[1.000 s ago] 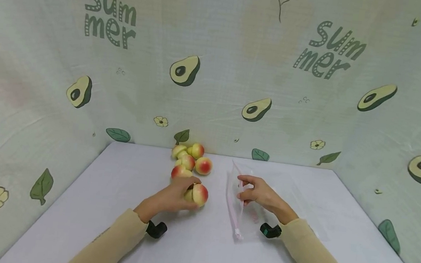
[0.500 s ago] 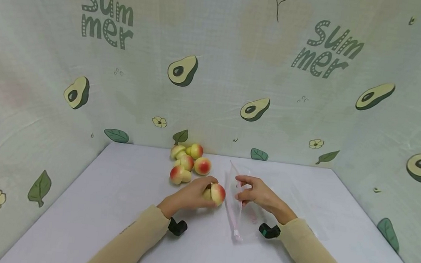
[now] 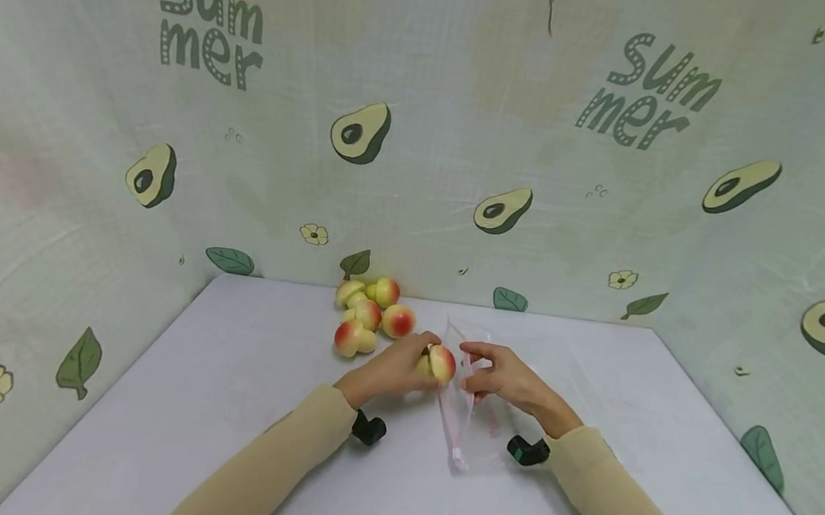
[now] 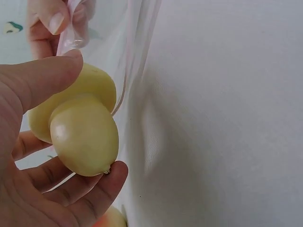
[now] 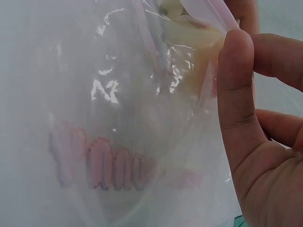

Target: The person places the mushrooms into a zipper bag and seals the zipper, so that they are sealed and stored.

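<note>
In the head view my left hand [image 3: 399, 364] grips a toy mushroom [image 3: 442, 363] with a yellow stem and a red-blushed cap. Its pale stem [image 4: 85, 135] faces the left wrist camera, with the thumb over the cap and fingers curled beneath. My right hand [image 3: 512, 383] pinches the pink-edged mouth of a clear zip bag [image 5: 123, 104], which lies mostly flat and bears pink printing. The held mushroom is right at the bag's mouth; through the plastic a blurred yellow shape shows in the right wrist view. Whether it is inside the opening, I cannot tell.
Several more toy mushrooms [image 3: 354, 338] lie in a loose cluster toward the back of the white table [image 3: 235, 438], left of the bag. A patterned cloth [image 3: 424, 128] hangs behind and along both sides.
My left hand has carried the mushroom to the right and slightly away from me, up to the bag's mouth. The right hand keeps its pinch on the bag, nearly still.
</note>
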Demonstrator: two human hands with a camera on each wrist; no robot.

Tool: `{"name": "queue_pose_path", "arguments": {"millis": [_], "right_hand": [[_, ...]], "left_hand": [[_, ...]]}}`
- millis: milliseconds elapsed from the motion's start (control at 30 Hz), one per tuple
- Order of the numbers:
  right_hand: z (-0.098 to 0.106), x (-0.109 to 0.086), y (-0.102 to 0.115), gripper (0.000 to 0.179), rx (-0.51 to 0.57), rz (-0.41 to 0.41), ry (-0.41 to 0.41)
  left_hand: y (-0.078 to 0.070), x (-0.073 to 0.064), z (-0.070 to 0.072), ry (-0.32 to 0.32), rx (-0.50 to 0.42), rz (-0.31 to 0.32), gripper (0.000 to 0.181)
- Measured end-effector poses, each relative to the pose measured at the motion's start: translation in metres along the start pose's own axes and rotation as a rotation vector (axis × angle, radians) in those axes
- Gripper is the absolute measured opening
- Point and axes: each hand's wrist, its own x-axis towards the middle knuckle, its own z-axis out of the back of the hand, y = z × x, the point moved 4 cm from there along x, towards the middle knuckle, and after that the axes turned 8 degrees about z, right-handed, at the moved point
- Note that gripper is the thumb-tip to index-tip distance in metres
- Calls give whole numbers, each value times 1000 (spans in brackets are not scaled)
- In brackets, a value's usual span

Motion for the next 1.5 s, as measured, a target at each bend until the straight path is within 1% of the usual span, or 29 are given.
{"name": "queue_pose_path", "arguments": {"millis": [100, 233, 367, 500, 700, 767, 833, 900, 1000, 1100, 1333, 1500], "right_hand": [[0, 0, 1, 69, 9, 7, 10], [-1, 0, 1, 70, 14, 22, 25], [0, 1, 1, 71, 6, 41, 31], [0, 1, 2, 70, 14, 50, 37], [-1, 0, 3, 69, 15, 71, 44], [0, 0, 3, 68, 6, 85, 42], [1, 1, 3, 67, 0, 97, 36], [3, 1, 3, 66, -4, 103, 31], [4, 1, 3, 66, 1, 98, 27], [4, 1, 2, 66, 1, 83, 27], [3, 1, 4, 67, 4, 79, 25], [3, 1, 7, 69, 13, 88, 30]], "left_hand": [[0, 4, -1, -7, 18, -2, 64], [1, 10, -4, -14, 40, 13, 67], [2, 14, -5, -17, 24, 40, 66], [1, 16, -4, -30, 5, 58, 63], [1, 17, -11, -57, 39, 70, 71], [1, 17, -13, -69, 24, 81, 76], [2, 16, -13, -82, -16, 86, 77], [4, 15, -13, -96, -65, 84, 72], [6, 13, -11, -117, -119, 68, 56], [8, 12, -11, -128, -133, 48, 44], [11, 13, -12, -160, -154, 7, 33], [8, 18, -15, -171, -156, 9, 30]]}}
